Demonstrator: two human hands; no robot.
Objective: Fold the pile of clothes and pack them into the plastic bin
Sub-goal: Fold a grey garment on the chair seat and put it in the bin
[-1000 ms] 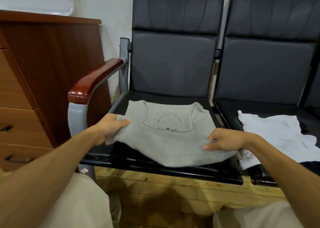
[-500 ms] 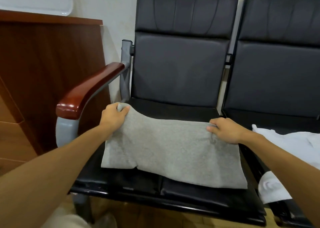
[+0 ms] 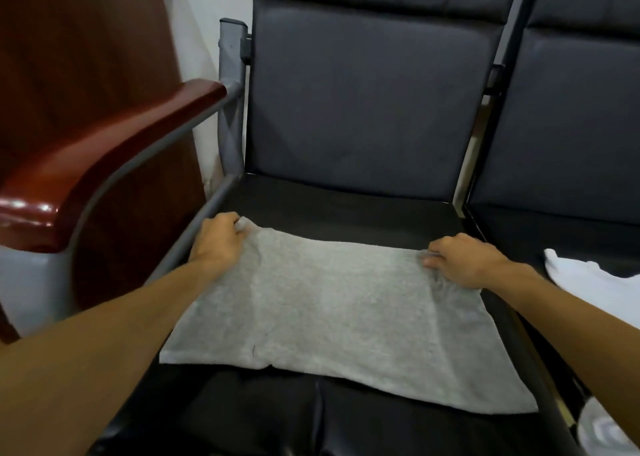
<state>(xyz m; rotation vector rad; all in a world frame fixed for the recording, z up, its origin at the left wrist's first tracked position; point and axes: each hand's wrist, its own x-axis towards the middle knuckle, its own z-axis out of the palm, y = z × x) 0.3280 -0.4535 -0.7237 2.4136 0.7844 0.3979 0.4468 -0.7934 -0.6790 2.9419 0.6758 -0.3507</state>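
While the shirt (image 3: 329, 313) lies folded flat on the seat (image 3: 346, 206), left hand (image 3: 216, 244) pinches its far corner at 10 o'clock and right hand (image 3: 465, 265) grips the far corner at 2 o'clock (fingers curled, tips on cloth). Shirt spreads toward 6 from both hands. White cloth (image 3: 588, 279) at 3 o'clock.

A single wide-angle camera worn on the person's head looks forward and steeply down from close above the black seat (image 3: 346, 210), with both forearms reaching in from the bottom corners to the left hand (image 3: 216, 241) and right hand (image 3: 464, 265) at mid-frame. The grey garment (image 3: 329, 317) on the seat fills the centre, the backrest (image 3: 363, 102) rises straight ahead, the wooden armrest (image 3: 104, 165) bulges at the left edge, and a white garment (image 3: 595, 282) on the neighbouring seat is cut by the right edge.
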